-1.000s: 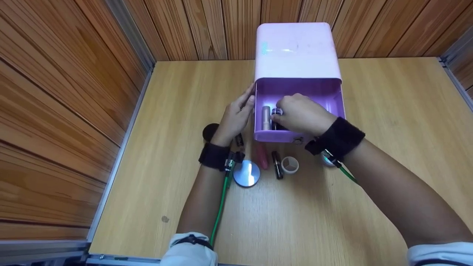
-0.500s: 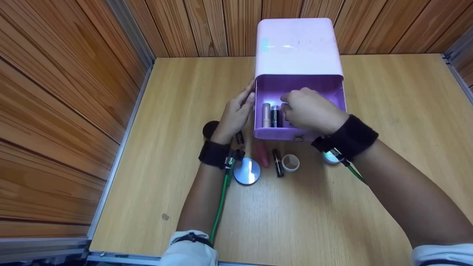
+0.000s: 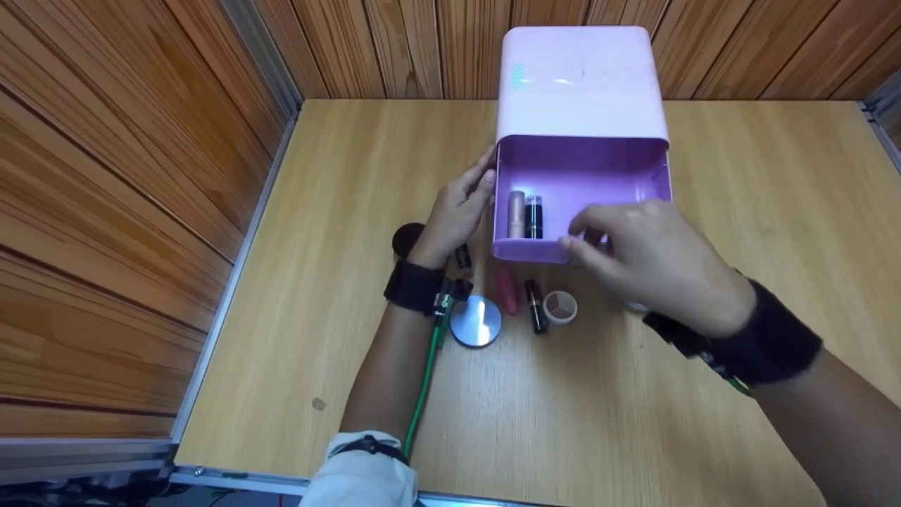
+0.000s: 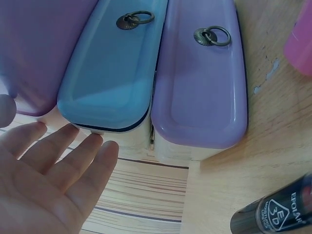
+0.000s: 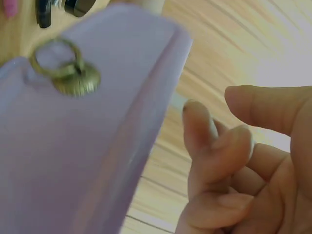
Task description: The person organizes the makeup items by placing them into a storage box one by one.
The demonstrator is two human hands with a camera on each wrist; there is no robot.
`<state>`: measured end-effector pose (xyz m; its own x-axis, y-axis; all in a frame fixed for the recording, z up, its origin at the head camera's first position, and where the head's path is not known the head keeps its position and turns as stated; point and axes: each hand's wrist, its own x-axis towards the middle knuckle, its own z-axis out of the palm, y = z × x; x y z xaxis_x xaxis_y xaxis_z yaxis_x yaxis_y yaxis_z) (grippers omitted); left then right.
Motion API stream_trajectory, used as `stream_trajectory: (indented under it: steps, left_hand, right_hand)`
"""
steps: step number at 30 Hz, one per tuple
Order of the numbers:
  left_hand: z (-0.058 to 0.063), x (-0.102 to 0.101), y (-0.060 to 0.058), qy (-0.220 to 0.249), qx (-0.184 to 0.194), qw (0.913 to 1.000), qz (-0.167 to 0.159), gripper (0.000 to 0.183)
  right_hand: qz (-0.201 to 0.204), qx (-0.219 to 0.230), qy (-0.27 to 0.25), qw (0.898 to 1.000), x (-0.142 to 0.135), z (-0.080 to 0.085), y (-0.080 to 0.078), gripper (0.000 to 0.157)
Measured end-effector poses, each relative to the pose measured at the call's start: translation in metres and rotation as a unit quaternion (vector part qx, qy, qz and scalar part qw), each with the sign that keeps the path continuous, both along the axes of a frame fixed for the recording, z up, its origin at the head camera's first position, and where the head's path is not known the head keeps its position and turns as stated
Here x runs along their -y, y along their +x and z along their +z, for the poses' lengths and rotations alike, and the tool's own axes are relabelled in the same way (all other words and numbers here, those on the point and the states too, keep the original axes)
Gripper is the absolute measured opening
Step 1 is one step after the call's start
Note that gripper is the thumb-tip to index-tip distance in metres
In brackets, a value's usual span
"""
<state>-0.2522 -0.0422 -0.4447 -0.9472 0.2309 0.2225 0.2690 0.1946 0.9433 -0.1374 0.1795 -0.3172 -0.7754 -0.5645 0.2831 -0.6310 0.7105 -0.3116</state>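
A pale pink drawer box (image 3: pixel 581 81) stands near the back wall, its purple top drawer (image 3: pixel 616 172) pulled out. Inside, at the left, a pinkish-grey tube (image 3: pixel 517 214) and a black tube with a clear end (image 3: pixel 534 217) lie side by side. My left hand (image 3: pixel 454 211) rests against the box's left side with fingers extended; the left wrist view shows blue (image 4: pixel 109 68) and purple (image 4: pixel 200 87) drawer fronts with ring pulls. Over the drawer's front right, my right hand (image 3: pixel 654 260) has loosely bent fingers, thumb apart, and nothing visible between them.
In front of the box lie a shiny round disc (image 3: pixel 476 321), a pink item (image 3: pixel 506 290), a black lipstick tube (image 3: pixel 536 307) and a round three-part pot (image 3: pixel 560 308). A dark round item (image 3: pixel 407 241) sits beside my left wrist. Wooden panels enclose the table's back and left.
My right hand has let go of the black tube in the drawer, risen, and come back toward the front right. My left hand stays against the box. The view has shifted slightly.
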Motion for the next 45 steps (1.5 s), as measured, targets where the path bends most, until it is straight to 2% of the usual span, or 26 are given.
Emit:
stream_trajectory:
  steps: [4,10,14,18,22,25,27,32,34,39,45]
  left_hand:
    - [-0.001,-0.003,0.001,0.014,0.007,0.9999,-0.005,0.053]
    - [-0.005,-0.006,0.003,0.010,0.026,0.9996,-0.005,0.052]
    - [-0.004,-0.007,0.002,0.015,0.025,0.9996,-0.004,0.051]
    - [-0.004,-0.005,0.002,0.012,0.023,0.9997,-0.004,0.051]
    - [-0.003,-0.005,0.002,0.010,0.022,0.9997,-0.005,0.052]
    - [-0.003,-0.006,0.002,0.014,0.021,0.9996,-0.007,0.053]
    - [-0.003,-0.006,0.002,0.016,0.019,0.9996,-0.009,0.053]
    - [-0.002,-0.007,0.003,0.007,0.009,0.9999,-0.008,0.053]
    - [-0.001,-0.007,0.003,0.003,0.007,1.0000,-0.005,0.053]
    - [-0.001,-0.007,0.004,0.001,0.003,1.0000,-0.005,0.052]
    - [-0.002,-0.007,0.004,0.009,0.001,0.9999,-0.015,0.052]
  right_hand:
    - [0.036,-0.026,-0.011,0.999,-0.008,-0.019,0.023,0.009]
    - [0.050,-0.051,0.019,0.997,-0.019,-0.070,0.043,0.012]
    - [0.053,-0.019,0.045,0.997,-0.023,-0.100,0.042,0.028]
    - [0.060,0.025,0.064,0.996,-0.025,-0.123,0.032,0.048]
    - [0.073,0.033,0.065,0.995,-0.024,-0.142,0.022,0.056]
    - [0.082,0.047,0.056,0.994,-0.023,-0.152,0.014,0.063]
    - [0.080,0.073,0.052,0.993,-0.022,-0.156,0.010,0.070]
    - [0.043,0.170,0.055,0.983,-0.019,-0.158,0.004,0.082]
    - [0.029,0.190,0.055,0.980,-0.017,-0.159,0.001,0.085]
    - [0.019,0.189,0.049,0.981,-0.014,-0.165,-0.003,0.086]
    - [0.025,0.175,0.053,0.983,-0.013,-0.169,-0.001,0.078]
